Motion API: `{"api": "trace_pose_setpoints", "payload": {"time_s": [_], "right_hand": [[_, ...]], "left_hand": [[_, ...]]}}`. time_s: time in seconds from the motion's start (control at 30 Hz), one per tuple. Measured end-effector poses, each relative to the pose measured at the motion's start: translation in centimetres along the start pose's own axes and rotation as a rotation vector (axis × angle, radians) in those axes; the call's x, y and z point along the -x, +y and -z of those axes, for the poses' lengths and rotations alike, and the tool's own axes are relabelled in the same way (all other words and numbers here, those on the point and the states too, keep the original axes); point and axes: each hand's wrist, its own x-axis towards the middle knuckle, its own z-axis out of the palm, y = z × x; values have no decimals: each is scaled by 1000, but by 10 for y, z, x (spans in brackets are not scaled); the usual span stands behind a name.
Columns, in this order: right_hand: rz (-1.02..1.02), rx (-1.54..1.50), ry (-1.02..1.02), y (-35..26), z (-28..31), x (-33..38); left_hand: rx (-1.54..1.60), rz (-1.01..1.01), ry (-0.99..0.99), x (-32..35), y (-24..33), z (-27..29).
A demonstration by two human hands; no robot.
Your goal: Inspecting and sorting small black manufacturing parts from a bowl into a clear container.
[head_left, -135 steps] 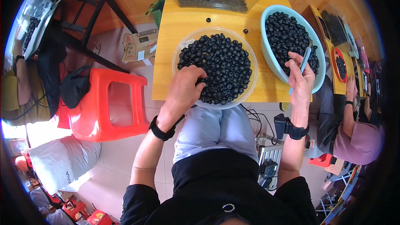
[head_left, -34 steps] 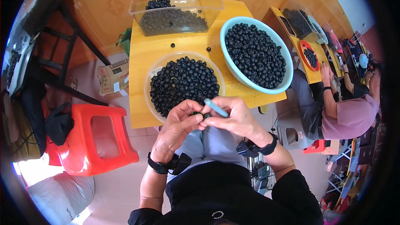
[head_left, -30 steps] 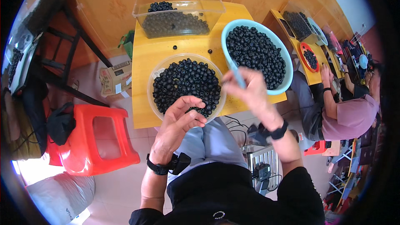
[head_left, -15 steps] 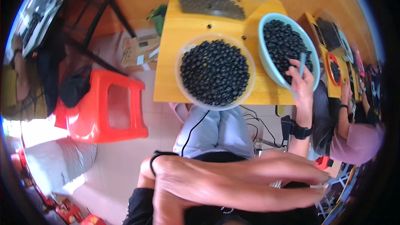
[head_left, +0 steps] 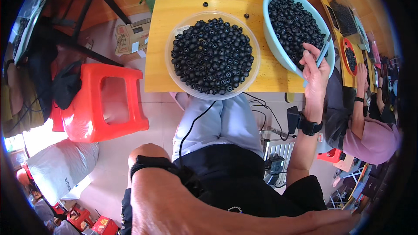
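Your desk (head_left: 159, 52) bears a near tub (head_left: 180, 30) and right basin (head_left: 276, 43) of black beads (head_left: 213, 58); right hand (head_left: 315, 73) holds a tool (head_left: 323, 51), left hand (head_left: 213, 217) unclear.

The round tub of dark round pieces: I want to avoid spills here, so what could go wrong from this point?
The round tub reaches slightly past the near edge of the table, so a bump there might tip it. A black cord crosses in front of the pale trousers and appears close to the tub; it could snag if tugged. Two loose pieces lie behind the tub and might roll off if the table is jolted.
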Motion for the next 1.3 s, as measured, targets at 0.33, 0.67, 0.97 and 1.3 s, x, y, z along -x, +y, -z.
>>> {"api": "trace_pose_setpoints", "payload": {"time_s": [0.33,0.67,0.97,1.3], "right_hand": [[25,-7,35,-1,-5,1],[10,102,80,-1,-1,2],[23,39,34,1,2,5],[60,84,27,1,0,6]], "left_hand": [[-133,142,-269,6,14,25],[-650,692,275,29,13,53],[-1170,729,569,60,-42,89],[-1686,882,476,52,-91,113]]}}
